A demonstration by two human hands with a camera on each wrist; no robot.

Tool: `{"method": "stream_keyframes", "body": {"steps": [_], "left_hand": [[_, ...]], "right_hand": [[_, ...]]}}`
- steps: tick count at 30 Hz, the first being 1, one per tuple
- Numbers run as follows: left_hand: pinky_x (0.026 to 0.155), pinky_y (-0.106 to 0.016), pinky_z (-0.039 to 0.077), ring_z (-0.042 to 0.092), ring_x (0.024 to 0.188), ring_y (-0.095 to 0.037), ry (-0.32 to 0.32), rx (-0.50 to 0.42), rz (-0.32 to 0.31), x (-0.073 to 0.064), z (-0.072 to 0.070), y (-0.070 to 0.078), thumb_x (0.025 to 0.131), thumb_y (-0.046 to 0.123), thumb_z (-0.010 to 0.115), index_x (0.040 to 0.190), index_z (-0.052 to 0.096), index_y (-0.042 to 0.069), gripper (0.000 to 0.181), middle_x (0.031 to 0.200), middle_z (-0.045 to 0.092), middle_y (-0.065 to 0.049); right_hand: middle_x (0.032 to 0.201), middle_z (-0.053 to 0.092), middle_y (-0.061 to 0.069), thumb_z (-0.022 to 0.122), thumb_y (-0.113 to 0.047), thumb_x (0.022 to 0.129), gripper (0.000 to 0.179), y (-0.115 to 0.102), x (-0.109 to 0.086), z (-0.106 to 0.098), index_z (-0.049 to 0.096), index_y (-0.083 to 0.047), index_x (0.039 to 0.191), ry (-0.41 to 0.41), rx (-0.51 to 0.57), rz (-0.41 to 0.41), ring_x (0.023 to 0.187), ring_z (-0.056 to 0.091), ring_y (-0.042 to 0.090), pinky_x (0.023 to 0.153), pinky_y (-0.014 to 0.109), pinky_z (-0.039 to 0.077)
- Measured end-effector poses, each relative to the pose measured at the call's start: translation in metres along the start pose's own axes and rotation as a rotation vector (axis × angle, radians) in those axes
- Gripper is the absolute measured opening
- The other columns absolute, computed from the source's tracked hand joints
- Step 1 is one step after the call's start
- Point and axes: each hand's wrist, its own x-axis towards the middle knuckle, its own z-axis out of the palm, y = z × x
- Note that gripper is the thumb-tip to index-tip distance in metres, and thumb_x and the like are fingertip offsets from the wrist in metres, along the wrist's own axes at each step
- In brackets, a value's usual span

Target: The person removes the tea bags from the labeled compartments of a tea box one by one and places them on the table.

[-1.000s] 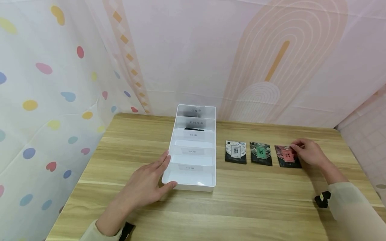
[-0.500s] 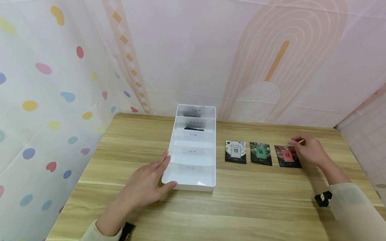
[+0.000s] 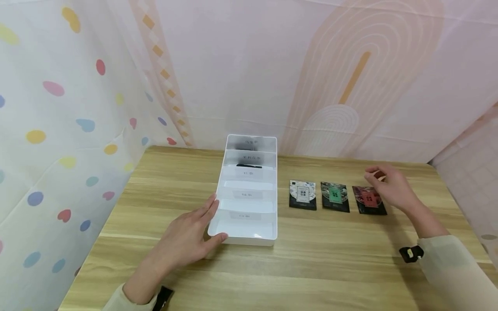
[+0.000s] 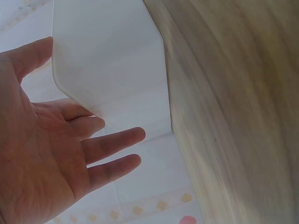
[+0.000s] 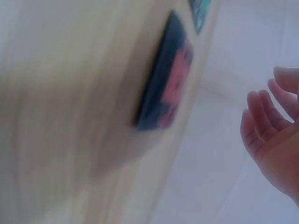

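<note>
My left hand [image 3: 186, 239] rests at the near left corner of a white compartment box [image 3: 249, 242], thumb and fingertips against its rim. The left wrist view shows that hand's fingers [image 4: 117, 144] extended beside the pale box wall [image 4: 112, 60]. Above a red and black packet [image 3: 369, 200] hovers my right hand [image 3: 394, 190], fingers loosely bent and holding nothing. In the right wrist view, the same packet [image 5: 163, 84] lies flat on the table, apart from the hand [image 5: 275, 135].
Left of the red packet lie a green and black packet [image 3: 335, 197] and a white and black packet [image 3: 303, 195], in a row. Labels mark the box's several compartments; a dark thing [image 3: 249, 166] shows in one. A patterned cloth [image 3: 241, 77] hangs behind the wooden table [image 3: 319, 268].
My right hand has lifted off the red packet and shifted slightly up and left. My left hand stays at the box. The packets keep their row; the whole view has shifted slightly.
</note>
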Motion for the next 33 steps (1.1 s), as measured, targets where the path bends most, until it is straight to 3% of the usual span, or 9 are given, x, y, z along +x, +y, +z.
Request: {"method": "stream_keyframes", "body": {"steps": [3,8,13,15,20,22,33], "left_hand": [[0.101,-0.055,0.052,0.061,0.13,-0.039,0.002,0.0,-0.003,-0.001,0.0,0.0,0.098,0.052,0.068,0.155,0.044,-0.005,0.084,0.165,0.036,-0.018],[0.101,-0.055,0.052,0.061,0.13,-0.039,-0.001,0.002,-0.006,0.0,0.0,0.001,0.098,0.052,0.069,0.155,0.044,-0.006,0.085,0.165,0.037,-0.018],[0.101,-0.056,0.052,0.061,0.131,-0.039,-0.007,-0.003,-0.01,0.0,-0.001,0.001,0.098,0.052,0.068,0.155,0.044,-0.005,0.085,0.166,0.036,-0.017],[0.102,-0.056,0.052,0.06,0.131,-0.04,-0.007,-0.007,-0.011,0.0,-0.001,0.001,0.098,0.052,0.068,0.155,0.044,-0.005,0.085,0.166,0.035,-0.017],[0.102,-0.056,0.051,0.06,0.132,-0.039,-0.013,-0.002,-0.019,0.0,-0.001,0.001,0.098,0.054,0.067,0.156,0.044,-0.004,0.085,0.167,0.035,-0.016],[0.103,-0.056,0.051,0.059,0.132,-0.039,-0.015,-0.001,-0.019,0.0,0.0,0.001,0.098,0.054,0.067,0.156,0.044,-0.004,0.085,0.167,0.034,-0.015],[0.103,-0.056,0.051,0.059,0.133,-0.039,-0.016,-0.005,-0.016,0.0,-0.001,0.001,0.099,0.054,0.067,0.156,0.043,-0.004,0.085,0.167,0.035,-0.017]], "right_hand": [[0.12,0.061,0.021,0.058,-0.021,0.109,0.034,-0.012,0.001,0.002,0.065,0.005,0.129,0.01,0.014,-0.034,0.094,0.063,0.034,0.068,0.029,0.053],[0.119,0.065,0.02,0.061,-0.018,0.108,0.029,-0.03,0.005,0.007,0.067,0.003,0.125,0.037,0.033,-0.097,0.099,0.061,0.031,0.077,0.024,0.048],[0.118,0.069,0.021,0.065,-0.011,0.104,0.025,-0.046,0.008,0.017,0.069,0.005,0.123,0.087,0.05,-0.177,0.103,0.061,0.029,0.085,0.033,0.047],[0.122,0.069,0.022,0.067,-0.01,0.103,0.026,-0.05,0.009,0.021,0.069,0.004,0.124,0.098,0.043,-0.206,0.086,0.063,0.028,0.083,0.037,0.05],[0.137,0.063,0.024,0.069,-0.008,0.101,0.032,-0.065,0.014,0.032,0.068,0.005,0.13,0.077,0.06,-0.262,0.108,0.066,0.042,0.098,0.06,0.05],[0.14,0.062,0.024,0.07,-0.006,0.099,0.035,-0.071,0.016,0.036,0.066,0.006,0.131,0.063,0.073,-0.287,0.134,0.052,0.047,0.107,0.068,0.041],[0.149,0.056,0.022,0.072,-0.007,0.098,0.05,-0.096,0.029,0.054,0.059,0.003,0.145,-0.019,0.029,-0.381,0.141,0.048,0.043,0.113,0.065,0.037]]}}
